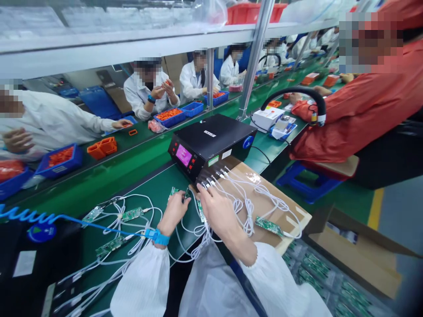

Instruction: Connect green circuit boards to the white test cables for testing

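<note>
My left hand grips a small green circuit board at the front of a black test box with a pink screen. A blue wrist strap with a coiled blue cord sits on that wrist. My right hand lies beside it, fingers at the white plugs in the box's front row, over another green board. What the right fingers pinch is hidden. White cables run from the box across a cardboard sheet to a further board.
More green boards on white cables lie left on the green mat. Beyond runs a green conveyor with orange parts and blue bins. Workers in white sit opposite; a person in orange sits right. A carton of boards stands on the floor.
</note>
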Motion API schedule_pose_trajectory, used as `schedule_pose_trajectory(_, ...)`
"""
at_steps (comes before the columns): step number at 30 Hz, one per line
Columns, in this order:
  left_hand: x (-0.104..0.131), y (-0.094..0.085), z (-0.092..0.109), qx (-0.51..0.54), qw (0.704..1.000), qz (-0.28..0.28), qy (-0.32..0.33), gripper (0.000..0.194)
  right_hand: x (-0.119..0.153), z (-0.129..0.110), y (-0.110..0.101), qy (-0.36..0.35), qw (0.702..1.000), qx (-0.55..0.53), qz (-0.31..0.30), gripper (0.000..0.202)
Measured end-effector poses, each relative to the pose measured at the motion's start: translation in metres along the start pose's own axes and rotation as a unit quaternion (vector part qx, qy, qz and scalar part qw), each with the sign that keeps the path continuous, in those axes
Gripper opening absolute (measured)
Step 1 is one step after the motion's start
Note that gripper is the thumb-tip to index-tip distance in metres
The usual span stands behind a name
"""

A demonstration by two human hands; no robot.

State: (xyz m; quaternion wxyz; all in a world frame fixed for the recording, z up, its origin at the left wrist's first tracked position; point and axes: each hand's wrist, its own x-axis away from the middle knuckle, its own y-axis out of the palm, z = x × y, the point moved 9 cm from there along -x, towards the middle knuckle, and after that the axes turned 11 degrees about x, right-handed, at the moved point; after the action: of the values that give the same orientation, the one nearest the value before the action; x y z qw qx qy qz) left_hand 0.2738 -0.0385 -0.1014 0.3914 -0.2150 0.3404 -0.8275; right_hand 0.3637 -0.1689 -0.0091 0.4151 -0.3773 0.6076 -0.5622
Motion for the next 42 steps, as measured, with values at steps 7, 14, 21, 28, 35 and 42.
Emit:
schedule_pose_trajectory(7,0.003,0.001,0.005,0.009,0.999,0.001,0.035,0.015,-0.047,-0.013,-0.006,-0.044,0.997,0.067,-0.012,0.055)
schedule_pose_trajectory(14,0.002,0.003,-0.002,0.023,0.998,0.022,0.047,0.017,-0.065,-0.015,0.003,-0.042,0.995,0.082,-0.03,0.058)
schedule_pose_trajectory(21,0.001,0.0,0.001,0.031,0.998,0.027,0.056,0.012,-0.069,-0.015,0.01,-0.036,0.995,0.094,-0.022,0.06)
schedule_pose_trajectory(28,0.018,-0.025,0.014,0.032,0.997,0.05,0.047,0.018,-0.066,-0.02,0.004,-0.039,0.996,0.075,-0.01,0.055)
schedule_pose_trajectory(35,0.037,-0.031,0.029,0.07,0.983,0.057,0.161,0.019,-0.032,-0.016,0.006,-0.034,0.996,-0.081,-0.011,0.03)
schedule_pose_trajectory(42,0.046,-0.024,0.03,0.28,0.954,-0.019,0.108,0.03,-0.025,-0.012,0.021,-0.039,0.943,-0.326,0.045,0.015)
